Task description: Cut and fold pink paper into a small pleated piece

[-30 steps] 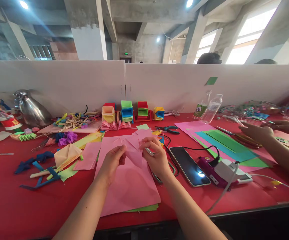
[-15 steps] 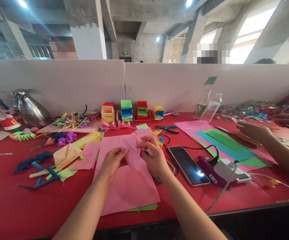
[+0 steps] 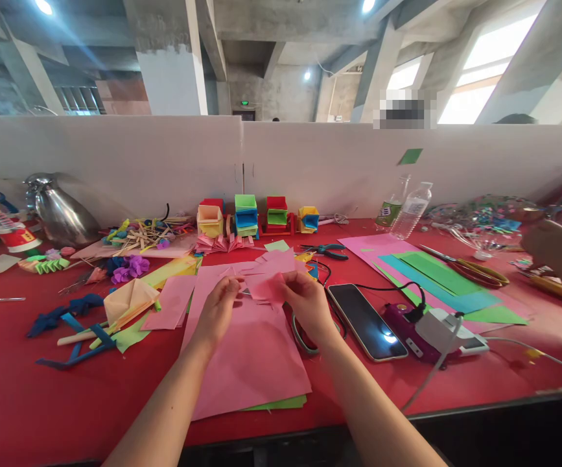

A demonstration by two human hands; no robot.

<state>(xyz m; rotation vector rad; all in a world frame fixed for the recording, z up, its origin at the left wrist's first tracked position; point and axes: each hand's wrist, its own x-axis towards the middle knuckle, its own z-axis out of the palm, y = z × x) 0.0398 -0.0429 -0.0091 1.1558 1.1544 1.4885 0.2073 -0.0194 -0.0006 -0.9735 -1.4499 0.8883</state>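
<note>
A small piece of pink paper (image 3: 264,287) is held up between my two hands, over larger pink sheets (image 3: 254,363) lying on the red table. My right hand (image 3: 307,301) pinches its right end between thumb and fingers. At its left end, the thumb and fingertips of my left hand (image 3: 221,305) are pressed together on the paper's edge. More pink paper pieces (image 3: 278,261) lie just beyond my fingers. A pair of scissors, partly hidden, has its green handle (image 3: 304,337) beside my right hand.
A phone (image 3: 368,322) and a purple power strip (image 3: 409,334) with cables lie to the right. Folded paper boxes (image 3: 246,217) stand at the back. Left are paper scraps and a steel jug (image 3: 61,211). Another person's blurred hand (image 3: 555,250) is at far right.
The pink piece has been turned and now stretches between my hands, with my right hand closed on its end. The other person's hand at the right has drawn back to the right.
</note>
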